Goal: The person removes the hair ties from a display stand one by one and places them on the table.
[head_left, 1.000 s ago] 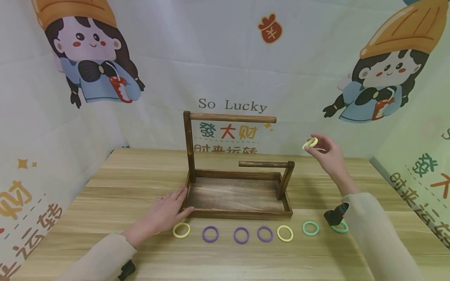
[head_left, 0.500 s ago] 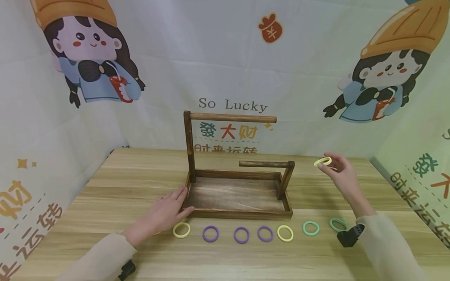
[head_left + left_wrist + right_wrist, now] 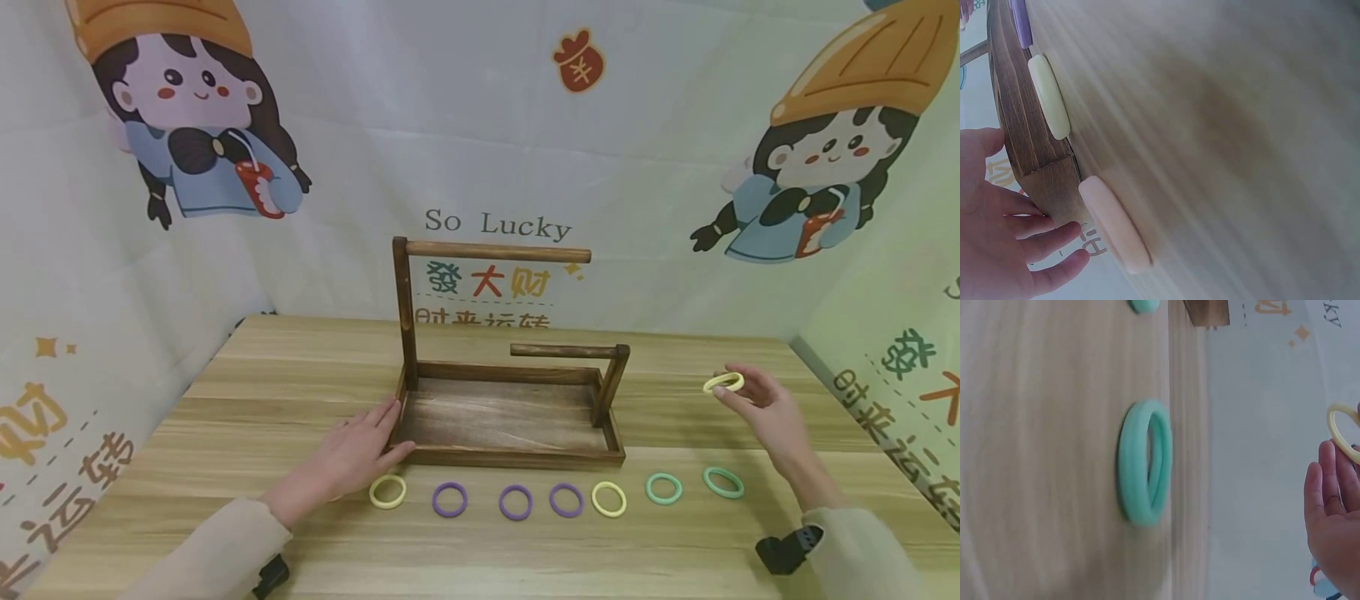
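Observation:
My right hand (image 3: 772,421) pinches a pale yellow ring (image 3: 740,382) between thumb and fingers, above the table right of a brown wooden rack. The rack has a shallow tray (image 3: 502,417), a tall post with an upper bar (image 3: 495,252), and a short post with a lower bar (image 3: 562,352). Both bars hold nothing. Against the tray's left end rests my left hand (image 3: 348,454), its fingers extended and thumb on the front corner. In the left wrist view a pinkish ring (image 3: 1116,225) lies near that hand; the head view hides it.
Along the tray's front lie a yellow ring (image 3: 387,507), several purple rings (image 3: 450,515), another yellow ring (image 3: 609,514), and two green rings (image 3: 663,502), all on the wooden table (image 3: 510,562). A printed cloth (image 3: 480,125) hangs behind and at the sides.
My right hand has moved right, down and nearer with the yellow ring, away from the rack. The far right green ring now shows fully. My left hand stays put.

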Tool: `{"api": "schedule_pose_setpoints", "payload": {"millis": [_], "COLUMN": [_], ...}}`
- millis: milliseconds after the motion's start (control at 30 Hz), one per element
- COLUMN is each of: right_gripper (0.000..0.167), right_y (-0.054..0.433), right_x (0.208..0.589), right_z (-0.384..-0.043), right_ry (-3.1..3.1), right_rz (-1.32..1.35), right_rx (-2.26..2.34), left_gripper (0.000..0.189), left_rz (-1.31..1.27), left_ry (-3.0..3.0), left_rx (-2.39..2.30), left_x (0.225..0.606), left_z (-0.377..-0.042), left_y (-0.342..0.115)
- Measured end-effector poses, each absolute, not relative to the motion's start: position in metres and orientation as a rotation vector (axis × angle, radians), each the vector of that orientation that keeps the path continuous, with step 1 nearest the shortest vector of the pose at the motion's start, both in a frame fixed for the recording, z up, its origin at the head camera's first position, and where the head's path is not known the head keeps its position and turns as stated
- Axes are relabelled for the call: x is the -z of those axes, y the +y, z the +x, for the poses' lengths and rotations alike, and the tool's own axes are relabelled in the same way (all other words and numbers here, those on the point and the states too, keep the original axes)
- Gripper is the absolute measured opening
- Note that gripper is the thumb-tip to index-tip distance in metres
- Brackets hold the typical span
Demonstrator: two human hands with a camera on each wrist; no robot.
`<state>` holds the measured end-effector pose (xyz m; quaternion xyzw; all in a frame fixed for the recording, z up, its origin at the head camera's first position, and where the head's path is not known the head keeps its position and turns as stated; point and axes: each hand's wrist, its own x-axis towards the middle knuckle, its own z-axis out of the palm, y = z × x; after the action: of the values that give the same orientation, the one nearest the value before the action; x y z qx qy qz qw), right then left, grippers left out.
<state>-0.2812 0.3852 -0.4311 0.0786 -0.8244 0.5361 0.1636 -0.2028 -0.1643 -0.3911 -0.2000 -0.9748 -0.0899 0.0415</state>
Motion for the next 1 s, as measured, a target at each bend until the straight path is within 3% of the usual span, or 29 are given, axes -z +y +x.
{"api": "schedule_pose_setpoints", "payload": {"millis": [233,433,600,900,1000], "right_gripper": [0.056,0.033,0.029,0.046,0.044], "right_y": [0.394,0.389,0.394,0.405,0.406], "right_x": [0.414,0.386,0.380,0.388,0.390], "right_z": [-0.245,-0.208,-0.196,-0.195,-0.195], "right_ry": [-2.453,-2.575,-2.683,-2.869,-2.917], "right_rz": [0.225,0.241,0.186,0.201,0.207], "right_rx": [-1.585,-1.555,-1.549,-1.611,-1.647], "left_gripper": [0.067,0.066,0.066,0.066,0.067], "left_rz": [-0.609,-0.612,-0.612,-0.608,-0.612], "left_ry": [-2.989,-2.985,-2.979,-2.998,-3.002], "left_rx": [0.274,0.280,0.287,0.285,0.280], "left_x": [0.391,0.392,0.391,0.390,0.389], "left_z": [-0.203,-0.203,-0.203,-0.202,-0.201], "left_y": [-0.164,-0.164,-0.164,-0.164,-0.164]}}
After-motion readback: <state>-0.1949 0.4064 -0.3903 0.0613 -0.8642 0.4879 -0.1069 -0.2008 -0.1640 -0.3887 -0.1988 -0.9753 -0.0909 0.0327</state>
